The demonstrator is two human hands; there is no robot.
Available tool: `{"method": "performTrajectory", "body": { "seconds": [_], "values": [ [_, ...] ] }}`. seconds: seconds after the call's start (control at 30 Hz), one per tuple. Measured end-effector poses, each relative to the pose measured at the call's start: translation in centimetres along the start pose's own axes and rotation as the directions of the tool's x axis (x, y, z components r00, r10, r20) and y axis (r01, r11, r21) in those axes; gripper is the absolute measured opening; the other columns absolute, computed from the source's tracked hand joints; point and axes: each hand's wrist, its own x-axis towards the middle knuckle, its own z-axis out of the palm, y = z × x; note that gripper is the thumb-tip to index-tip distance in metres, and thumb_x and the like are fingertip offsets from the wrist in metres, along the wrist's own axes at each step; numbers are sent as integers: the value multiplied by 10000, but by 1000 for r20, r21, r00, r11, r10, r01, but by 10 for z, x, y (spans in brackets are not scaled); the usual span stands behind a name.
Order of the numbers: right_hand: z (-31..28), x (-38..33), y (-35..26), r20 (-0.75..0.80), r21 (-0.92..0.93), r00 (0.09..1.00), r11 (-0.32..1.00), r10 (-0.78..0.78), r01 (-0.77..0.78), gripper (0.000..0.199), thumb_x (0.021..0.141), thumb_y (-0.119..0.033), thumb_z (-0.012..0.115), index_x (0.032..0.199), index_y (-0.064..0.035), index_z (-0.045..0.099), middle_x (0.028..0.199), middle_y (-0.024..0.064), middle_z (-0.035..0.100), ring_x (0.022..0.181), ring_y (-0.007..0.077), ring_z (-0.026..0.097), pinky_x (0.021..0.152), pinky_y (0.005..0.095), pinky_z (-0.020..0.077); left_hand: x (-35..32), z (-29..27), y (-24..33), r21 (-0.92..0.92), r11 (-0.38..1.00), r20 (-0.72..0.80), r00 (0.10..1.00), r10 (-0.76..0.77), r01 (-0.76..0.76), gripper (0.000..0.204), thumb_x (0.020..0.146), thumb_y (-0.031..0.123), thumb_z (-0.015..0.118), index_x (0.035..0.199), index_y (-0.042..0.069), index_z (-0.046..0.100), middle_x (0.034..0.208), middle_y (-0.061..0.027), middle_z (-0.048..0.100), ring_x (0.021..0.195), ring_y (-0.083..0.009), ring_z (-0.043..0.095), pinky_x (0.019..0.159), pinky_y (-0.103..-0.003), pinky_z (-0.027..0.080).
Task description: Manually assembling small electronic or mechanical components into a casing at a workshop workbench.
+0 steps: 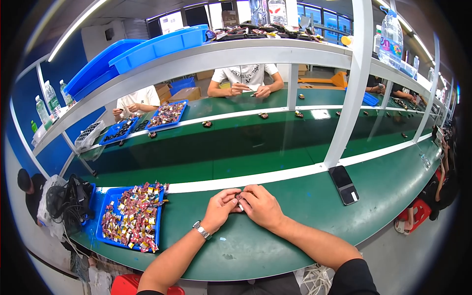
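Observation:
Just beyond the near edge of the green bench, my two hands meet. Between their fingertips is a small electronic part, dark with a white piece showing below. My left hand, with a metal watch on its wrist, pinches it from the left. From the other side my right hand closes on the same part. Fingers cover most of it, so its exact kind is hidden. To the left of my hands sits a blue tray heaped with small dark-red, white and yellow parts.
A black phone-like device lies to the right by a white post. Beyond is a green conveyor belt with spaced small parts along its far side. Co-workers sit opposite. Overhead, a shelf carries blue bins and bottles.

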Motion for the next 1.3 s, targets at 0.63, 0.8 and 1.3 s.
{"method": "performTrajectory", "body": {
  "seconds": [0.63,0.8,1.3],
  "values": [
    [7,-2,4,-82,17,996,999,-41,42,105,806,-40,743,880,-33,669,982,81,661,837,248,672,673,331,568,-1,2,3,14,1000,-18,1000,6,-6,300,1002,1,515,1298,-42,545,1173,-120,668,999,-156,671,842,-289,597],
    [7,-1,10,-105,122,994,992,16,-3,145,812,-14,750,936,-10,676,990,98,674,848,250,687,705,331,576,-1,1,1,23,1000,-11,1000,18,-18,311,999,12,529,1305,-36,542,1199,-122,665,1019,-155,665,834,-285,595],
    [2,4,36,276,480,818,665,504,-572,214,845,-127,779,987,1,683,887,90,705,750,120,663,700,273,558,0,11,4,46,997,-72,996,59,-56,310,997,11,519,1303,-33,530,1238,-151,650,1055,-187,664,844,-307,586]
  ]
}}
